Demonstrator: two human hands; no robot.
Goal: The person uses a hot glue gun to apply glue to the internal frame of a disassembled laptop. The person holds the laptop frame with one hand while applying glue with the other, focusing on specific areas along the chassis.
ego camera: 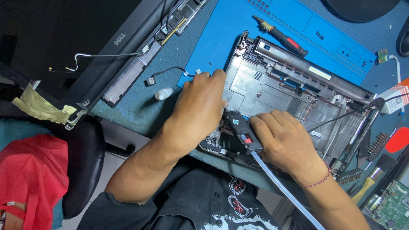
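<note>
left hand point(200, 106) palm-down, fingers curled, right hand point(283, 136) fisted, forearms converging

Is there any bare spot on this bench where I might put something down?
The blue mat is bare between the screwdriver and the screen panel. A smaller bare strip lies around the small white bottle. It is crowded at the right edge, with bits and a circuit board.
</note>
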